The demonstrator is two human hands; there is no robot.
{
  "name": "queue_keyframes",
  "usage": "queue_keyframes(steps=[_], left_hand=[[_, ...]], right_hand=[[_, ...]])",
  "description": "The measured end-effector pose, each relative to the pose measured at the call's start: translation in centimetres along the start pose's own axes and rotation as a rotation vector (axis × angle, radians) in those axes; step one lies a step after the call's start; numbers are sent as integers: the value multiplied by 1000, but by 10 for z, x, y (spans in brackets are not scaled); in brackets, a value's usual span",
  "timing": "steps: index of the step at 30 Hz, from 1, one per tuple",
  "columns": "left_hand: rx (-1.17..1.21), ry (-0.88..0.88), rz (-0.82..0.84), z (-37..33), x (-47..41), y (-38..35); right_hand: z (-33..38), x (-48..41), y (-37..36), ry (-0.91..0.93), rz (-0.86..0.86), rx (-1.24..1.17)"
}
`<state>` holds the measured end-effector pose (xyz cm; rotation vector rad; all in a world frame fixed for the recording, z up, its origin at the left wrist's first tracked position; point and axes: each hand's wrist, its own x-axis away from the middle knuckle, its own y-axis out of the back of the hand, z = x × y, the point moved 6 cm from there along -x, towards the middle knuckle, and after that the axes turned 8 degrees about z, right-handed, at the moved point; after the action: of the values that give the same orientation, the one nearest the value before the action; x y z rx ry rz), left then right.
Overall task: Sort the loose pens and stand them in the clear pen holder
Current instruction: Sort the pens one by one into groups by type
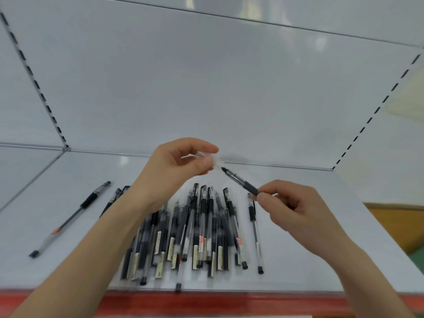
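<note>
On the white shelf [298, 226], a big pile of pens [202, 232] lies in the middle, near the front. They are black and clear, and most lie side by side with their caps pointing to the back wall [206, 88]. Some lie on top of others. A red strip [206, 301] runs along the front edge of the shelf.

Two bare arms reach in over the pile. The left hand [174, 166] is up above the back of the pile. Its fingers [205, 146] and thumb are curled and pinch a small clear cap [206, 157]. The right hand [296, 207] is lower and off to the right side. Its fingers [266, 198] pinch the back part of one pen [238, 180]. That pen is in the air, with its bare tip pointing up and left at the cap. Tip and cap are very close, but it is too blurry to say if they touch.

One pen [73, 216] lies alone, well apart, on the left of the shelf. Another pen [254, 232] lies just beside the pile on the right, under the right hand.
</note>
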<state>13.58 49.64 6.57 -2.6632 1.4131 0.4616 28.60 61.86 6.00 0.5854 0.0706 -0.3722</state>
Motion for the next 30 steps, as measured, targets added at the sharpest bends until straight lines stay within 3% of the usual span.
queue_keyframes(steps=[7, 15, 22, 26, 30], left_hand=[[290, 12, -156, 11, -2, -6], [370, 0, -183, 16, -3, -28], [371, 106, -203, 32, -9, -26], [99, 215, -178, 46, -6, -15], [-273, 261, -202, 56, -2, -4]], right_hand=[[-1, 3, -26, -13, 93, -55], [2, 6, -34, 64, 10, -51], [-20, -10, -5, -78, 31, -82], [-53, -6, 29, -211, -156, 49], [-76, -2, 15, -339, -24, 188]])
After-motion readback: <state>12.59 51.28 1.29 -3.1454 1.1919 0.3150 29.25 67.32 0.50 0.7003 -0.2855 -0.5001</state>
